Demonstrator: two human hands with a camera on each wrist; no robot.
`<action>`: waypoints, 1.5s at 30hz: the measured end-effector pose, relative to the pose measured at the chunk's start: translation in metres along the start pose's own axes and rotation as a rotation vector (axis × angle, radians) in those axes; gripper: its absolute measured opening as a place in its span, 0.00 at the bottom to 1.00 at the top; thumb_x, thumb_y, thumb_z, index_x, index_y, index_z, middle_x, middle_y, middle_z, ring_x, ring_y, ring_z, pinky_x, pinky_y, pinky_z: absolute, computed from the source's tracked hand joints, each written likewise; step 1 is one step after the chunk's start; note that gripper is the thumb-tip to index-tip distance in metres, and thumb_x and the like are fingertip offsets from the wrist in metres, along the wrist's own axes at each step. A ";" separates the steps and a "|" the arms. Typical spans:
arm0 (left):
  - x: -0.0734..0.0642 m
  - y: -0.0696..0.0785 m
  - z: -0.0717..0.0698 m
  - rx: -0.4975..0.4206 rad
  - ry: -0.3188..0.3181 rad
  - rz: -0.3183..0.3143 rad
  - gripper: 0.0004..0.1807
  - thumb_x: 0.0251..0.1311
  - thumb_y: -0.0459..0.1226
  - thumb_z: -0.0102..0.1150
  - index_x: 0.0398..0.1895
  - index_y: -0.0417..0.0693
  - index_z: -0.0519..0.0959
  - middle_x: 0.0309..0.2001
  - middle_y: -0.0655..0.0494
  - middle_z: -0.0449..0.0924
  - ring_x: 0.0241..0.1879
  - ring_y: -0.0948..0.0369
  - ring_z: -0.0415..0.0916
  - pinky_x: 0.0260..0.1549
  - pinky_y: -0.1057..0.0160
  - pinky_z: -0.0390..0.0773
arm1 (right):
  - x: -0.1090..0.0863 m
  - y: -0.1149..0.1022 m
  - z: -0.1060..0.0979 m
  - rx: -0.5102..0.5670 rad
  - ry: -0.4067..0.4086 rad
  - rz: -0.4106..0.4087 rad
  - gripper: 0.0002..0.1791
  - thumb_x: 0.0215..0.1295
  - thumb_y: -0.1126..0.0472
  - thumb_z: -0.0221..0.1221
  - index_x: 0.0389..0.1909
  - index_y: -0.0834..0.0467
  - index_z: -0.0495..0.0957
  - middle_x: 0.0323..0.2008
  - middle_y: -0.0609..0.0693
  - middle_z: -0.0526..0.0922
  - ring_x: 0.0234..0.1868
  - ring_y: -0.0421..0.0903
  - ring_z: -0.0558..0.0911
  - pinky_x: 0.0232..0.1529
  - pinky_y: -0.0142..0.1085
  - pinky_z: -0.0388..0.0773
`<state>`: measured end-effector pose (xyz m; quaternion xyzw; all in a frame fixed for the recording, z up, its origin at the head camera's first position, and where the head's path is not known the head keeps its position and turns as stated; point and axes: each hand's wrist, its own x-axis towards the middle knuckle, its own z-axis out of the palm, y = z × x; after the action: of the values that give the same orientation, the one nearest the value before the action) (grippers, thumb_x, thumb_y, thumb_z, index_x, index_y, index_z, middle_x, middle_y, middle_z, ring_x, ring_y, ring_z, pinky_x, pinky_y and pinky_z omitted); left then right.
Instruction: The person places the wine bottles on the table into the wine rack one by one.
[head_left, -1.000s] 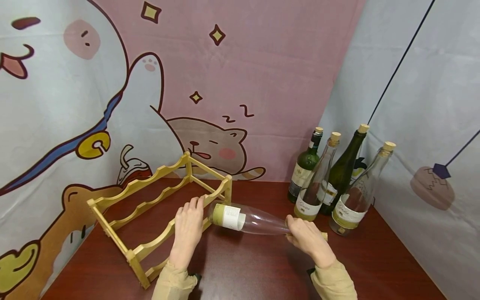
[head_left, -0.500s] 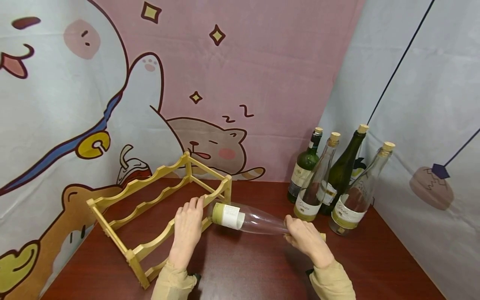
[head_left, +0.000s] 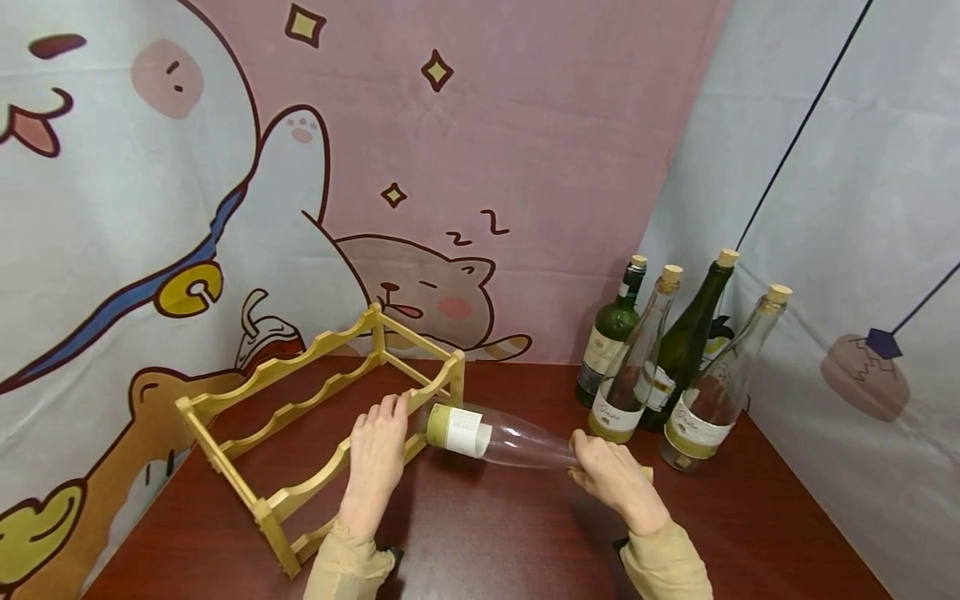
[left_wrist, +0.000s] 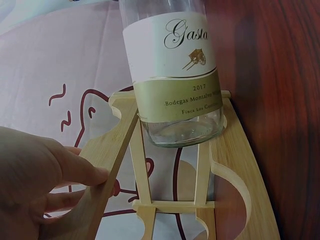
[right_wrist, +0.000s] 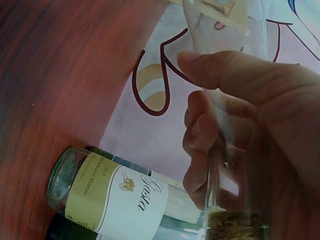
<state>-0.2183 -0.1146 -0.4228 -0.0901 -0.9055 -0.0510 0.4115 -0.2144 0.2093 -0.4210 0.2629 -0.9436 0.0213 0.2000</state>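
A clear glass wine bottle (head_left: 525, 442) lies nearly level, its corked neck to the right. My right hand (head_left: 615, 479) wraps its fingers round the neck, and a cork (right_wrist: 232, 226) shows inside the glass in the right wrist view. The bottle's base is at the front of the wooden wine rack (head_left: 303, 492), near its right end. In the left wrist view the base of the labelled bottle (left_wrist: 175, 75) sits by the gap between the rack's two front rails; how far in, I cannot tell. My left hand (head_left: 378, 454) grips the upper front rail (left_wrist: 112, 160) between thumb and fingers.
Several corked bottles stand grouped at the back right: a green one (head_left: 603, 346), a clear one (head_left: 622, 400), a dark green one (head_left: 686, 342) and another clear one (head_left: 705, 408). Under everything is a reddish-brown table (head_left: 510, 533). Cartoon-printed cloth (head_left: 540, 167) hangs behind.
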 end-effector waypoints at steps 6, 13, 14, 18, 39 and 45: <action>0.000 0.000 0.001 0.000 -0.009 -0.004 0.31 0.31 0.21 0.67 0.48 0.41 0.77 0.37 0.45 0.80 0.27 0.48 0.77 0.24 0.56 0.72 | 0.002 -0.002 0.002 0.029 -0.009 0.010 0.21 0.44 0.62 0.71 0.27 0.56 0.65 0.16 0.45 0.71 0.17 0.44 0.74 0.17 0.36 0.67; 0.000 0.001 0.002 -0.002 -0.019 -0.014 0.30 0.32 0.21 0.67 0.47 0.41 0.77 0.37 0.46 0.80 0.28 0.48 0.77 0.24 0.56 0.72 | 0.004 -0.008 0.008 0.058 0.000 0.030 0.20 0.44 0.62 0.70 0.28 0.57 0.65 0.17 0.46 0.72 0.19 0.46 0.77 0.17 0.37 0.69; 0.000 0.001 0.001 -0.003 -0.018 -0.015 0.30 0.32 0.22 0.68 0.47 0.42 0.77 0.37 0.46 0.80 0.28 0.48 0.77 0.24 0.55 0.72 | 0.004 -0.010 0.009 0.062 0.004 0.036 0.20 0.44 0.62 0.70 0.27 0.57 0.65 0.17 0.46 0.72 0.18 0.46 0.77 0.17 0.37 0.69; 0.001 0.001 0.001 -0.005 -0.011 -0.015 0.28 0.34 0.22 0.67 0.47 0.42 0.77 0.37 0.46 0.81 0.28 0.48 0.77 0.24 0.56 0.72 | 0.008 -0.017 0.015 0.082 0.011 0.065 0.18 0.44 0.64 0.68 0.26 0.56 0.65 0.16 0.46 0.71 0.18 0.45 0.75 0.17 0.39 0.68; 0.001 0.000 0.001 -0.001 -0.003 -0.010 0.32 0.29 0.21 0.67 0.47 0.41 0.77 0.37 0.46 0.80 0.28 0.48 0.77 0.25 0.55 0.71 | 0.015 -0.049 0.037 0.103 0.051 0.137 0.20 0.42 0.62 0.71 0.26 0.58 0.66 0.18 0.49 0.76 0.19 0.48 0.79 0.17 0.39 0.71; 0.001 0.000 0.002 0.001 -0.010 -0.016 0.30 0.32 0.21 0.66 0.48 0.41 0.77 0.38 0.46 0.80 0.29 0.48 0.77 0.25 0.55 0.72 | 0.019 -0.057 0.044 0.108 0.085 0.143 0.21 0.41 0.62 0.71 0.25 0.58 0.66 0.18 0.51 0.78 0.19 0.50 0.80 0.17 0.40 0.72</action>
<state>-0.2205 -0.1146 -0.4238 -0.0831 -0.9082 -0.0532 0.4068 -0.2166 0.1450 -0.4580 0.2042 -0.9481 0.0977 0.2233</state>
